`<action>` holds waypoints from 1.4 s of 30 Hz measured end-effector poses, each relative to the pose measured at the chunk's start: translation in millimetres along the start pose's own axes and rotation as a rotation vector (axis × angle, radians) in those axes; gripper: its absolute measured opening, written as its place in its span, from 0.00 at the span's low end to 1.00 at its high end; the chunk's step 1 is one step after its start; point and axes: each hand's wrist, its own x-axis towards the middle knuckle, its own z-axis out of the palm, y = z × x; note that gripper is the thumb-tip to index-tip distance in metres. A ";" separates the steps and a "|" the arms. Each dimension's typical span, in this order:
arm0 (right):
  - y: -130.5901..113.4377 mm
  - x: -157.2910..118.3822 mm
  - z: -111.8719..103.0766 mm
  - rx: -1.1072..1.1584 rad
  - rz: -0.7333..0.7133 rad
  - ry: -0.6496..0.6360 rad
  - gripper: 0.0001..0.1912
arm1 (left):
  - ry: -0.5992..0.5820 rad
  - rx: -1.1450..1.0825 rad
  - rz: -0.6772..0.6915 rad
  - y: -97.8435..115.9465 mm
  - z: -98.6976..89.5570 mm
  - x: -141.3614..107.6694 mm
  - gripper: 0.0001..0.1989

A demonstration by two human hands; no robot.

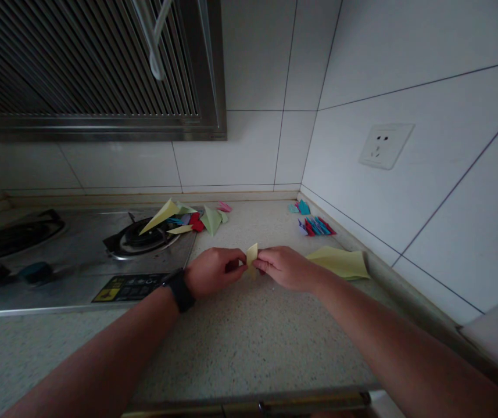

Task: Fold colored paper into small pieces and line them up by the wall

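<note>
A small folded piece of yellow paper (252,254) is held upright just above the countertop, between my two hands. My left hand (217,270), with a black watch on its wrist, pinches the paper's left edge between thumb and forefinger. From the other side, my right hand (284,267) grips the right edge, its fingers closed. Beyond my right wrist lies a larger yellow paper sheet (340,262), partly covered by my forearm. Folded paper pieces in green (211,220), yellow (160,215) and red (196,222) are heaped at the back left, reaching over the stove.
Small blue and red folded papers (317,226) lie in a row near the right wall, with teal ones (303,207) behind. To the left is a gas stove (78,244) under a range hood (100,129). A wall socket (387,146) is on the right.
</note>
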 end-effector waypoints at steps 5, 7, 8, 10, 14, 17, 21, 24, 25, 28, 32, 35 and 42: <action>0.4 0.3 -1.1 0.185 -0.008 0.041 0.17 | 0.036 -0.113 -0.017 1.3 0.3 -0.6 0.09; 1.2 0.5 0.4 0.288 0.006 0.067 0.18 | 0.056 -0.143 -0.018 2.0 -0.1 -0.8 0.09; 1.8 0.6 1.5 0.335 0.017 0.079 0.19 | 0.062 -0.155 -0.016 2.2 -0.4 -0.9 0.10; 3.5 1.1 4.0 0.416 0.044 0.098 0.19 | 0.069 -0.177 -0.008 2.3 -1.1 -1.0 0.10; 8.9 2.7 8.3 0.548 0.073 0.136 0.19 | 0.067 -0.165 0.011 0.0 -1.5 -2.2 0.13; 12.6 4.1 9.3 0.595 0.086 0.162 0.21 | 0.023 -0.080 0.038 -2.4 -1.0 -3.7 0.17; 13.5 4.7 7.9 0.575 0.082 0.165 0.21 | 0.020 0.005 0.077 -2.1 -0.3 -4.5 0.17; 10.3 3.4 4.3 0.454 0.085 0.175 0.21 | 0.083 -0.051 0.055 0.6 -0.9 -3.6 0.15; 8.8 2.8 2.8 0.385 0.078 0.170 0.20 | 0.120 -0.083 0.035 1.5 -1.5 -3.1 0.14; 4.4 1.3 -0.7 0.165 0.016 0.133 0.17 | 0.240 -0.165 -0.033 3.2 -3.6 -1.6 0.12; 0.6 1.5 -0.3 -0.007 -0.055 0.065 0.13 | 0.273 -0.255 -0.053 3.0 -4.5 0.2 0.15; -1.6 2.3 1.9 -0.084 -0.091 0.039 0.13 | 0.209 -0.228 -0.024 2.5 -3.1 1.9 0.13; 3.1 -0.6 -0.3 -0.083 -0.063 0.049 0.09 | 0.266 -0.192 -0.026 -0.4 -6.1 2.4 0.15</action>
